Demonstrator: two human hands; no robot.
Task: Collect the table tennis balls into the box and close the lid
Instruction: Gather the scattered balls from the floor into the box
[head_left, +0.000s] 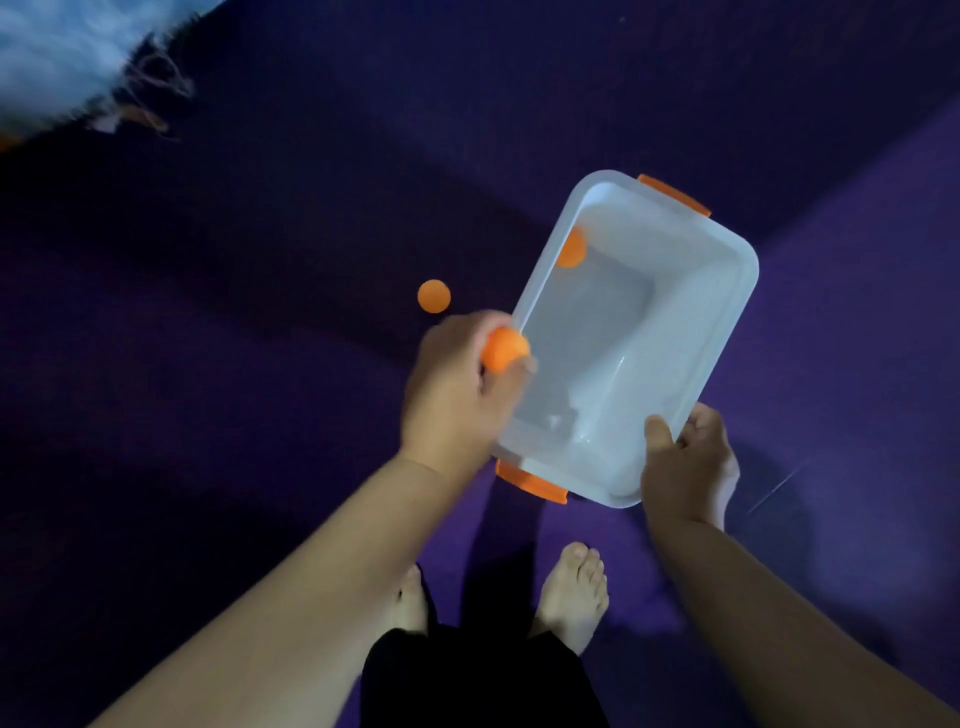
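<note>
1. We judged the table tennis balls to be very light, stiff and smooth, likely to bounce or roll. A soft fingertip pinch around the middle should be enough, with the release made low inside the box.
2. We judged the box (597, 332) to be light, thin-walled plastic with some flex. It seemed best held at a rim corner and kept level.
3. The balls were plain orange. The box was translucent white and rectangular with rounded corners, with a far latch (675, 195) and a near latch (530, 480), both orange. No lid was in view.
4. The left grip (457, 384) pinched the held ball (504, 351) at the box's left rim, fingers curled round it.
5. The right grip (685, 462) clasped the box's near right corner, thumb over the rim, holding it above the purple surface (260, 364).
6. A loose ball (434, 296) lay on that surface, left of the box. A third ball (571, 248) showed at the far left wall, inside as far as we could tell.
</note>
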